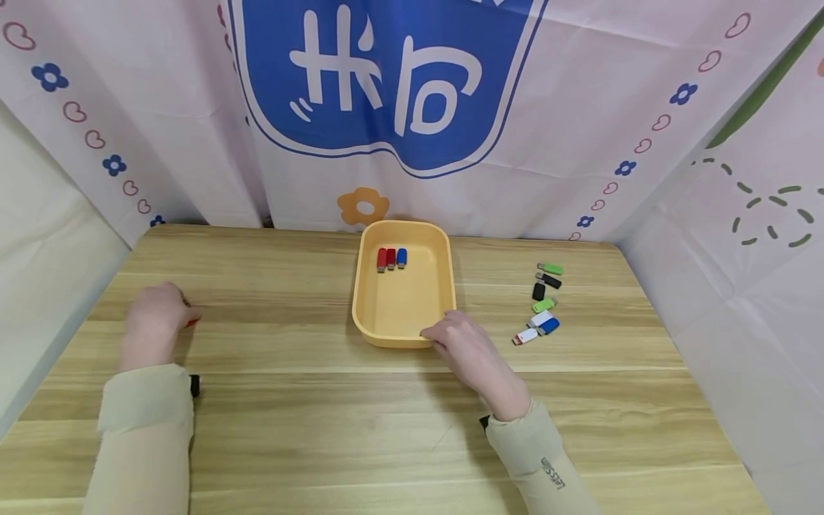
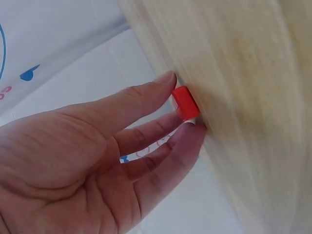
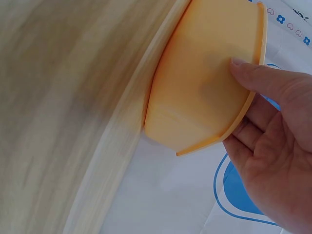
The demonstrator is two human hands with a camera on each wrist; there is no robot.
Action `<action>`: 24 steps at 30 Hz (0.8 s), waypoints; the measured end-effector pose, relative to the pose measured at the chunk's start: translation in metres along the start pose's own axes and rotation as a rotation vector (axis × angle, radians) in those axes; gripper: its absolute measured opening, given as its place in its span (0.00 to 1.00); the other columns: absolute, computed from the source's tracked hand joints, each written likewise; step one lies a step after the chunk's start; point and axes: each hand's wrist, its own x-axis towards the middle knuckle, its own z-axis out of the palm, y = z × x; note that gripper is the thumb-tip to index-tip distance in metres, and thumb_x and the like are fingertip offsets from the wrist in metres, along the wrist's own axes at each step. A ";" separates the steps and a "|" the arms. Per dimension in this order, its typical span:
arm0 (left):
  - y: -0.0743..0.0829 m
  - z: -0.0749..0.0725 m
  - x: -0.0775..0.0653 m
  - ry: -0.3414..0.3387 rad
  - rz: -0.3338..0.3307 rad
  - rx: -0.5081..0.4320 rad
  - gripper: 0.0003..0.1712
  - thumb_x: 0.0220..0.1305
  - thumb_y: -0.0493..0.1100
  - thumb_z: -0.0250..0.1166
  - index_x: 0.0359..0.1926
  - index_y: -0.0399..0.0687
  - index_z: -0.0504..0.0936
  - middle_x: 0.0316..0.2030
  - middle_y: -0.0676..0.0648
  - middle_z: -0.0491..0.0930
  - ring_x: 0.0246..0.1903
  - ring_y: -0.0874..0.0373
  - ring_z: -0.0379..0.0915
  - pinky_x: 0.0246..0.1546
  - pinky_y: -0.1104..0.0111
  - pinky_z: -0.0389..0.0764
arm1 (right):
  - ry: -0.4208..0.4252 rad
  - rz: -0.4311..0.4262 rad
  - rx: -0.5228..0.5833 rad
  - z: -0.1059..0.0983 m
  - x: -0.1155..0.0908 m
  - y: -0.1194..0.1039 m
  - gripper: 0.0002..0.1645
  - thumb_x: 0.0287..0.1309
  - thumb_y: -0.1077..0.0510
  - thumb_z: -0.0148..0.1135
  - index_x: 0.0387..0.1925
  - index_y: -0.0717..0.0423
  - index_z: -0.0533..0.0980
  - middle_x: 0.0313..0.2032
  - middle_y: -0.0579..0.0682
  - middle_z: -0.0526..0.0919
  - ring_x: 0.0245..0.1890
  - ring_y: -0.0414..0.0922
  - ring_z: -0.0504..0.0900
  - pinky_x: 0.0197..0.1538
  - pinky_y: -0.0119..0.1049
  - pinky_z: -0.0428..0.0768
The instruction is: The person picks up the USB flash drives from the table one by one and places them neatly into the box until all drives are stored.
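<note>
The wooden table [image 1: 290, 429] lies beneath the left hand [image 1: 151, 315] and the right hand [image 1: 466, 350]. The yellow tray [image 1: 412, 307] stands between them, its near right corner gripped by the right hand, thumb outside the wall. Caution: an uneven pull or push at this single corner could skew or tip the tray. The two red sticks [image 1: 382, 259] and the blue stick [image 1: 402, 257], ahead and left of the right hand, would then slide.

Seven loose sticks [image 1: 551, 281] lie right of the right hand; a sideways sweep of that hand could scatter them. The left hand pinches the red piece [image 2: 186, 103] between thumb and fingers. A shallow hold on so small a part could let it slip.

Visibility limits: the right fingertips are concealed behind the tray wall in the right wrist view. The left hand covers most of the red piece in the head view; the left wrist view exposes one blurred face. Its plug end and any contact with the table cannot be determined.
</note>
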 end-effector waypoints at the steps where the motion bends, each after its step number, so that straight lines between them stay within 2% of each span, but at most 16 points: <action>1: 0.000 0.000 0.000 -0.004 0.001 -0.001 0.18 0.60 0.41 0.62 0.17 0.35 0.74 0.23 0.33 0.75 0.24 0.45 0.70 0.26 0.54 0.77 | 0.001 0.000 0.000 0.000 0.000 0.000 0.11 0.57 0.67 0.68 0.41 0.55 0.87 0.40 0.48 0.90 0.46 0.46 0.86 0.65 0.43 0.76; 4: -0.001 -0.002 0.000 -0.022 0.004 -0.007 0.15 0.58 0.39 0.62 0.22 0.30 0.76 0.24 0.35 0.75 0.25 0.46 0.68 0.28 0.57 0.77 | 0.003 -0.004 0.001 0.000 0.000 0.000 0.11 0.57 0.67 0.68 0.41 0.55 0.87 0.40 0.48 0.90 0.46 0.46 0.86 0.65 0.43 0.76; 7: -0.002 -0.003 0.001 -0.044 -0.005 -0.008 0.16 0.58 0.39 0.63 0.35 0.23 0.80 0.31 0.29 0.77 0.29 0.45 0.69 0.32 0.56 0.78 | 0.005 -0.004 0.002 0.000 0.000 0.000 0.11 0.57 0.67 0.68 0.41 0.55 0.87 0.40 0.48 0.90 0.45 0.46 0.85 0.65 0.43 0.77; 9: -0.002 -0.003 0.002 -0.058 -0.014 -0.009 0.20 0.58 0.40 0.65 0.45 0.25 0.81 0.40 0.25 0.79 0.32 0.42 0.73 0.37 0.53 0.79 | 0.006 -0.005 0.002 0.000 0.000 0.000 0.11 0.57 0.67 0.68 0.41 0.55 0.87 0.39 0.48 0.90 0.45 0.46 0.85 0.64 0.43 0.77; 13: -0.001 -0.003 0.003 -0.094 -0.044 -0.026 0.24 0.59 0.42 0.67 0.52 0.29 0.80 0.54 0.22 0.74 0.42 0.36 0.74 0.46 0.46 0.79 | 0.004 -0.005 0.003 0.001 0.000 0.000 0.10 0.58 0.67 0.68 0.41 0.55 0.87 0.39 0.48 0.90 0.44 0.46 0.85 0.65 0.43 0.76; 19: -0.002 -0.003 0.005 -0.146 -0.060 -0.078 0.25 0.61 0.44 0.67 0.53 0.29 0.79 0.53 0.23 0.73 0.44 0.35 0.71 0.48 0.44 0.76 | -0.005 0.002 0.004 0.000 0.001 0.000 0.11 0.58 0.67 0.68 0.41 0.55 0.87 0.40 0.49 0.90 0.46 0.47 0.86 0.66 0.44 0.76; 24: -0.002 -0.002 0.008 -0.114 -0.036 -0.103 0.20 0.60 0.43 0.67 0.45 0.30 0.81 0.48 0.27 0.77 0.43 0.35 0.72 0.45 0.46 0.74 | -0.006 0.004 0.008 -0.001 0.001 -0.001 0.10 0.58 0.67 0.68 0.41 0.55 0.87 0.40 0.49 0.90 0.46 0.46 0.86 0.66 0.44 0.76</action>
